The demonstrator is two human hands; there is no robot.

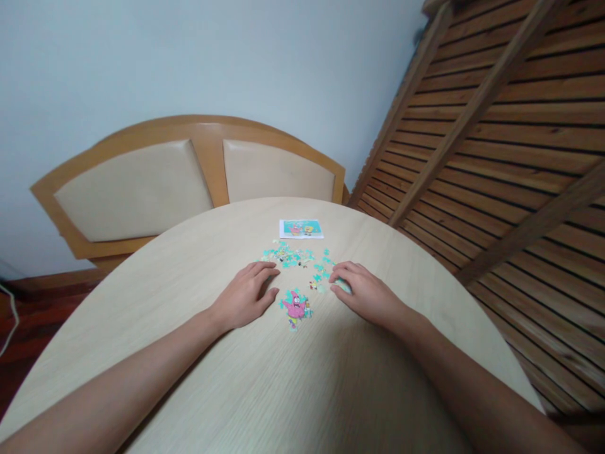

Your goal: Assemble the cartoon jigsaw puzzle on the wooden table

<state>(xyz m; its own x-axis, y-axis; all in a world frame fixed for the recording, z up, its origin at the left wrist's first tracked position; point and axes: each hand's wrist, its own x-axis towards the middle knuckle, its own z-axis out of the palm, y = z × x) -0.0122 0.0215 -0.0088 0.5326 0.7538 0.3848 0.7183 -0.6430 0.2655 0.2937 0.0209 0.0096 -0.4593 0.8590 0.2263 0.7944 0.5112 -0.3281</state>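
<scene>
Between my two hands lies a partly joined jigsaw puzzle (295,307) showing a pink starfish cartoon figure with turquoise edges. Loose jigsaw pieces (289,255), mostly turquoise, are scattered beyond it and towards the right. My left hand (247,293) rests on the table left of the joined part, its fingers curved and apart, with nothing visible in them. On the other side, my right hand (355,289) lies with spread, bent fingers beside the loose pieces on the right. Some turquoise pieces show under its fingers, partly hidden.
A picture card (301,229) with the pink figure and a yellow one lies past the pieces. The round pale wooden table (155,302) holds everything. A padded wooden headboard (208,145) stands behind it, and a slatted wooden panel (477,126) leans at the right.
</scene>
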